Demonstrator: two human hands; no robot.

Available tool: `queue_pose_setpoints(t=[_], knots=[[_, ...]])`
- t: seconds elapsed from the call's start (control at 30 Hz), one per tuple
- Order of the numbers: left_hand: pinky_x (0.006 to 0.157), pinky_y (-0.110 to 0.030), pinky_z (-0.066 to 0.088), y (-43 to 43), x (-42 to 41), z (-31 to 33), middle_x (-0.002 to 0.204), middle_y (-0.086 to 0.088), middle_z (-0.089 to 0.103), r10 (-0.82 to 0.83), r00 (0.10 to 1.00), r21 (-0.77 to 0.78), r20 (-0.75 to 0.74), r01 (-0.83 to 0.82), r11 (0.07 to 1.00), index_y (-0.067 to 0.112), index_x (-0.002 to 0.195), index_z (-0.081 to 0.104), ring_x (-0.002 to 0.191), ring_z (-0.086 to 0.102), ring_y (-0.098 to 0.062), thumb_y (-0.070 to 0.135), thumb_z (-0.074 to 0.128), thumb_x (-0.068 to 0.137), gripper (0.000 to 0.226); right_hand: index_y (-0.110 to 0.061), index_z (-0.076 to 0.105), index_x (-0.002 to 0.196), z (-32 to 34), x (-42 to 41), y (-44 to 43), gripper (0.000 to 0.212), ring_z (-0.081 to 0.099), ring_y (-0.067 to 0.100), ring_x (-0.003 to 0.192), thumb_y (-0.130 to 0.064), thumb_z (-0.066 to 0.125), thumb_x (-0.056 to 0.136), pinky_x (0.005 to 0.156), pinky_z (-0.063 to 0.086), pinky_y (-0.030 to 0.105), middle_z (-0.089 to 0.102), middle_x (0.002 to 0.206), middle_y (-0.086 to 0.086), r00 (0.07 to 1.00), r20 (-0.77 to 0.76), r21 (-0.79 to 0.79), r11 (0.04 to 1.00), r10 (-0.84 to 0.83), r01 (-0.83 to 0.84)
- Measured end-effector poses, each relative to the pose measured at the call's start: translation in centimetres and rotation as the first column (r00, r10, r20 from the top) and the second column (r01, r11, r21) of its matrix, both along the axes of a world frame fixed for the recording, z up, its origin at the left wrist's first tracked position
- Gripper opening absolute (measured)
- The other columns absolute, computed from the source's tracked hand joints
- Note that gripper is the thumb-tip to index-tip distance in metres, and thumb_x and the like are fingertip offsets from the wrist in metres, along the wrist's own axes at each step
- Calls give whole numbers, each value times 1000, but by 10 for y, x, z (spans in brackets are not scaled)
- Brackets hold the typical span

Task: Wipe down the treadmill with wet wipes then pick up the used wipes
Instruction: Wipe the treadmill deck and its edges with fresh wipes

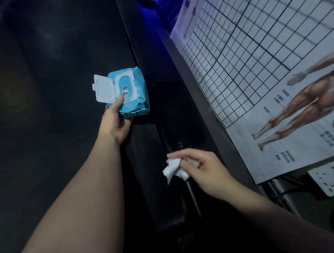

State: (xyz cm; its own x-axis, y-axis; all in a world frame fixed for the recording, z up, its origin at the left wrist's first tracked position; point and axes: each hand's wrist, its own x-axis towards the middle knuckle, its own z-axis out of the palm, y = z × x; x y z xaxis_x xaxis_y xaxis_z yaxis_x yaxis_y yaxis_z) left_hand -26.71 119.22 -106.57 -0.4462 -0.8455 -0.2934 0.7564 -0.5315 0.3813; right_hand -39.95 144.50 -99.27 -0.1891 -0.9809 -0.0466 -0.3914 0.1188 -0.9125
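Beside a dark treadmill (161,99) and a wall chart (265,64), the left hand (117,121) grips an open wipes pack (129,91), the right hand (204,168) pinches a crumpled wipe (172,169).

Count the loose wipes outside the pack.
1. The wipe hangs crumpled, pinched in the fingers of the right hand. The pack, held in the left hand with its lid open, may hide more inside.

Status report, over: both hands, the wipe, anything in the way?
Left grip holds the blue wipe pack, lid open. Right grip pinches a crumpled white wipe above the dark treadmill rail. No obstruction visible on the rail.
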Motion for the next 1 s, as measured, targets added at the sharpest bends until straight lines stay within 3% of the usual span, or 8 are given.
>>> queue_pose_setpoints(t=[0.17, 0.23, 0.33, 0.43, 0.57, 0.73, 0.87, 1.0], knots=[[87, -43, 62, -2, 0, -3, 138, -14, 68, -7, 1000, -4, 6, 7, 1000, 11, 151, 51, 122, 70, -30, 11, 62, 102, 50, -21, 76, 105, 18, -27, -34, 39, 71, 12, 94, 8, 54, 93, 90, 54, 34, 78, 103, -1, 899, 146, -43, 905, -412, 422], [88, -44, 62, -3, 0, -4, 139, -14, 68, -8, 1000, -6, 8, 8, 1000, 12, 151, 51, 123, 69, -30, 12, 63, 102, 51, -31, 76, 100, 18, -54, -42, 40, 71, 9, 90, 1, 53, 93, 85, 55, 34, 76, 100, -12, 867, -103, -67, 873, -488, 484], [89, -44, 62, -4, 0, -4, 139, -15, 67, -9, 1000, -1, 9, 9, 1000, 12, 152, 50, 124, 69, -31, 12, 64, 101, 53, -40, 75, 100, 7, -66, -44, 44, 70, 10, 95, -2, 53, 95, 86, 56, 37, 73, 108, -21, 869, -390, -49, 949, -305, 312], [87, -45, 62, -5, 0, -5, 139, -15, 67, -5, 1000, 5, 6, 5, 1000, 12, 152, 49, 123, 69, -32, 11, 65, 101, 54, -36, 76, 104, -2, -55, -41, 37, 67, -2, 99, -5, 55, 97, 89, 50, 21, 73, 105, -22, 919, -331, 28, 971, -216, 238], [88, -45, 62, -3, 0, -4, 139, -15, 68, -4, 1000, 2, 3, 4, 1000, 12, 152, 50, 122, 69, -31, 11, 64, 101, 53, -33, 76, 105, -7, -41, -46, 32, 65, 0, 111, -10, 54, 99, 102, 48, 28, 72, 112, -21, 955, -258, 93, 979, -150, 179], [86, -44, 63, -3, 0, -3, 139, -15, 67, -7, 1000, -7, 12, 7, 1000, 12, 153, 49, 123, 69, -30, 12, 63, 101, 53, -27, 78, 102, -4, -17, -43, 32, 67, 1, 104, -6, 55, 95, 96, 51, 24, 75, 106, -13, 972, -226, 153, 984, -57, 93], [86, -43, 63, -2, 0, -2, 140, -14, 67, -10, 1000, -16, 20, 10, 1000, 12, 153, 50, 123, 69, -29, 13, 63, 102, 53, -14, 77, 105, 5, -5, -50, 30, 71, 16, 94, 5, 57, 92, 89, 54, 29, 77, 103, 7, 968, 230, 250, 967, -104, 45], [87, -44, 62, -2, 1, -2, 140, -14, 67, -16, 1000, -16, 14, 16, 1000, 13, 153, 49, 124, 69, -30, 12, 65, 100, 55, -25, 78, 99, 9, -54, -70, 27, 72, 22, 96, -4, 61, 91, 84, 56, 36, 78, 98, 3, 894, 50, 65, 895, -446, 442]])
